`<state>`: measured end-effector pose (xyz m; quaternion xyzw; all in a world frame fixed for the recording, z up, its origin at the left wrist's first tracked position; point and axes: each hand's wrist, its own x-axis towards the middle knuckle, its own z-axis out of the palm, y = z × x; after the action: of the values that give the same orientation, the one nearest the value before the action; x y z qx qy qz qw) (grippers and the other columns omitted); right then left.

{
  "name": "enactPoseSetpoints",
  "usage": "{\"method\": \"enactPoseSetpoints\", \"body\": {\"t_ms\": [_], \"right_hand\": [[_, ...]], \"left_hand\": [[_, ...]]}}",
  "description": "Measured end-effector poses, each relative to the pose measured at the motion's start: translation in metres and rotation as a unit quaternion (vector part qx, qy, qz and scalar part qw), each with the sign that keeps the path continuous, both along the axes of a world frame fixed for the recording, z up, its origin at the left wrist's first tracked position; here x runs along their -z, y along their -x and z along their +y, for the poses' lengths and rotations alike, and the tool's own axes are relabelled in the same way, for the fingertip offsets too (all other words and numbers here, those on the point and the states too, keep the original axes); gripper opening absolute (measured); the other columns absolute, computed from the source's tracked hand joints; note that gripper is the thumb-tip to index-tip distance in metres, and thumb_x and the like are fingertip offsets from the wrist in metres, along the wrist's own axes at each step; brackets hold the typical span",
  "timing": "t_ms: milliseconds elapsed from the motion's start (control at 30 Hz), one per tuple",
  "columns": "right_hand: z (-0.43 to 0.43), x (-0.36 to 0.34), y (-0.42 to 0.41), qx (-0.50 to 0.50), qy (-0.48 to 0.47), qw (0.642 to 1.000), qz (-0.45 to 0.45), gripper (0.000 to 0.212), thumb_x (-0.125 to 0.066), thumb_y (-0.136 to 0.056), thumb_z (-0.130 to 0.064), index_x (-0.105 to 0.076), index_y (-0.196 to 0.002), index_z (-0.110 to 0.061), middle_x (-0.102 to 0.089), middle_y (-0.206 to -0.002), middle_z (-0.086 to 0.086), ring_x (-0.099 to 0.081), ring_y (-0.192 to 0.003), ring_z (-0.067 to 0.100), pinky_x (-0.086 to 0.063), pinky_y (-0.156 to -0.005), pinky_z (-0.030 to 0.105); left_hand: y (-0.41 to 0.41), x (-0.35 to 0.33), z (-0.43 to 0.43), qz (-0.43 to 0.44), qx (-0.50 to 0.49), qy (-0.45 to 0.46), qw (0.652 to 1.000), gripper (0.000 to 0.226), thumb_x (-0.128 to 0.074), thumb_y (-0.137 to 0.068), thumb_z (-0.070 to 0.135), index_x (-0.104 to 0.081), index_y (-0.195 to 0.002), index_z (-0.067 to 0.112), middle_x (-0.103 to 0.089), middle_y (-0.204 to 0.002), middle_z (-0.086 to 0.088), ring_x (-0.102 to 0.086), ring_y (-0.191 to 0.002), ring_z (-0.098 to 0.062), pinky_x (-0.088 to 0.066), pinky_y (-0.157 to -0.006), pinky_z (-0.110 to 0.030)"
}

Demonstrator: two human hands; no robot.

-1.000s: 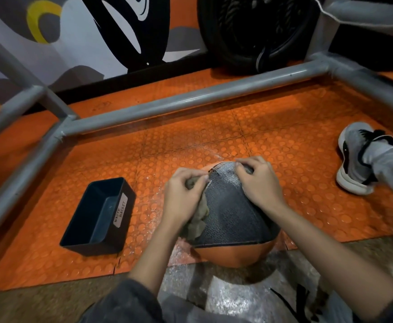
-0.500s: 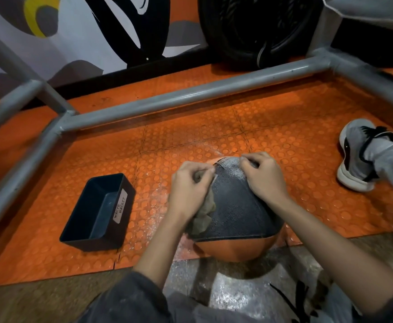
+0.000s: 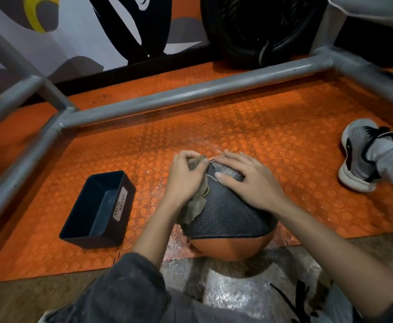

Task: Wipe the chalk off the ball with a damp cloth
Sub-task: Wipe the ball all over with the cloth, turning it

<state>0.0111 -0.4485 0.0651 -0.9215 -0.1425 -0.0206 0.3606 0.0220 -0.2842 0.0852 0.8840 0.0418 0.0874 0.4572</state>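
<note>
The left hand (image 3: pixel 186 180) has its fingers curled tight round a bunched olive cloth (image 3: pixel 196 206), pressing it to the upper left of the black-and-orange medicine ball (image 3: pixel 228 215), which sits on the floor at the near edge of the studded orange mat (image 3: pixel 284 141). A pale chalky patch (image 3: pixel 228 171) lies just right of those fingers, under the right hand (image 3: pixel 251 185), whose fingers lie straight and spread flat on the ball's crown. To wipe well, I judge the cloth should sweep right across that patch in firm strokes while the flat hand shifts aside and steadies the ball against rolling. Left of the gripping fingers stands a dark bin labelled waste basket (image 3: pixel 125 201), apart from the ball. Beyond the fingertips runs a grey pipe frame (image 3: pixel 191 93). Far right of the flat fingers lies a grey shoe (image 3: pixel 359 155). None of them blocks the stroke.
</note>
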Motion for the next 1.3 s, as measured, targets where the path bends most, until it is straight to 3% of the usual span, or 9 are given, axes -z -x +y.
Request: {"method": "enactPoseSetpoints", "body": {"t_ms": [133, 267, 400, 567, 667, 933, 1133, 1233, 1300], "right_hand": [[-0.007, -0.003, -0.003, 0.006, -0.053, 0.999, 0.001, 0.042, -0.054, -0.085, -0.058, -0.052, -0.126, -0.05, -0.042, -0.143, -0.02, -0.033, -0.134, 0.006, -0.027, -0.111, 0.041], [-0.004, -0.004, -0.004, -0.008, -0.065, 0.998, 0.006, 0.039, -0.056, -0.082, -0.058, -0.056, -0.121, -0.051, -0.047, -0.139, -0.021, -0.036, -0.131, 0.005, -0.029, -0.11, 0.046], [-0.003, -0.003, -0.005, -0.017, -0.068, 0.998, -0.003, 0.036, -0.055, -0.08, -0.06, -0.056, -0.115, -0.055, -0.049, -0.135, -0.024, -0.036, -0.129, 0.004, -0.029, -0.109, 0.047], [-0.007, 0.005, -0.008, 0.005, -0.114, 0.993, -0.011, 0.038, -0.054, -0.072, -0.068, -0.059, -0.108, -0.057, -0.055, -0.13, -0.021, -0.042, -0.125, 0.006, -0.031, -0.108, 0.048], [-0.01, 0.007, -0.01, 0.009, -0.138, 0.99, -0.003, 0.045, -0.05, -0.067, -0.074, -0.062, -0.106, -0.056, -0.056, -0.129, -0.019, -0.046, -0.124, 0.006, -0.033, -0.108, 0.046], [-0.018, 0.0, -0.021, 0.002, -0.184, 0.982, 0.035, 0.025, -0.064, -0.085, -0.04, -0.067, -0.11, -0.038, -0.059, -0.125, -0.013, -0.05, -0.118, 0.002, -0.033, -0.105, 0.025], [-0.023, 0.007, -0.022, 0.073, -0.209, 0.975, 0.033, 0.029, -0.064, -0.086, -0.041, -0.068, -0.113, -0.032, -0.06, -0.126, -0.007, -0.051, -0.119, 0.008, -0.035, -0.106, 0.033], [-0.024, 0.006, -0.024, 0.104, -0.232, 0.966, 0.034, 0.028, -0.063, -0.087, -0.039, -0.069, -0.113, -0.028, -0.061, -0.124, -0.006, -0.051, -0.118, 0.008, -0.035, -0.103, 0.027], [-0.026, 0.007, -0.025, 0.109, -0.243, 0.963, 0.033, 0.027, -0.063, -0.088, -0.037, -0.069, -0.113, -0.027, -0.062, -0.121, -0.006, -0.052, -0.115, 0.008, -0.035, -0.1, 0.024]], "left_hand": [[0.04, 0.006, 0.001, -0.081, 0.096, -0.102, 0.987, 0.028, -0.045, -0.094, 0.024, -0.054, -0.118, 0.013, -0.046, -0.11, 0.002, -0.047, -0.111, -0.018, -0.033, -0.097, -0.03], [0.067, 0.013, 0.008, -0.153, 0.15, -0.119, 0.97, 0.031, -0.042, -0.093, 0.03, -0.059, -0.113, 0.014, -0.049, -0.106, 0.007, -0.05, -0.104, -0.016, -0.041, -0.091, -0.034], [0.029, 0.008, 0.017, -0.105, 0.088, -0.062, 0.989, 0.014, -0.055, -0.091, 0.013, -0.064, -0.101, 0.02, -0.054, -0.098, 0.007, -0.053, -0.096, -0.011, -0.037, -0.086, -0.01], [-0.003, 0.01, 0.015, -0.032, 0.049, 0.0, 0.998, 0.026, -0.057, -0.089, 0.008, -0.063, -0.085, 0.033, -0.064, -0.103, -0.001, -0.058, -0.098, -0.011, -0.044, -0.094, -0.026], [0.017, 0.005, 0.003, -0.085, 0.055, -0.013, 0.995, 0.028, -0.058, -0.089, 0.006, -0.061, -0.087, 0.033, -0.058, -0.094, 0.01, -0.055, -0.091, -0.003, -0.038, -0.084, -0.008], [0.08, 0.026, -0.017, -0.221, 0.14, -0.106, 0.959, 0.021, -0.05, -0.092, 0.027, -0.067, -0.102, 0.019, -0.059, -0.1, 0.007, -0.054, -0.099, -0.014, -0.042, -0.085, -0.038], [0.039, 0.031, 0.006, -0.114, -0.05, 0.086, 0.989, 0.021, -0.058, -0.091, 0.008, -0.062, -0.093, 0.028, -0.054, -0.095, 0.013, -0.052, -0.091, 0.008, -0.044, -0.089, -0.024], [0.034, 0.026, -0.007, -0.123, -0.062, 0.08, 0.987, 0.022, -0.059, -0.09, 0.005, -0.063, -0.091, 0.026, -0.056, -0.094, 0.005, -0.052, -0.089, 0.01, -0.039, -0.083, -0.012], [0.042, 0.022, -0.027, -0.155, -0.014, 0.037, 0.987, 0.017, -0.059, -0.089, 0.009, -0.064, -0.092, 0.026, -0.055, -0.095, 0.008, -0.054, -0.094, -0.001, -0.039, -0.085, -0.019]]}}
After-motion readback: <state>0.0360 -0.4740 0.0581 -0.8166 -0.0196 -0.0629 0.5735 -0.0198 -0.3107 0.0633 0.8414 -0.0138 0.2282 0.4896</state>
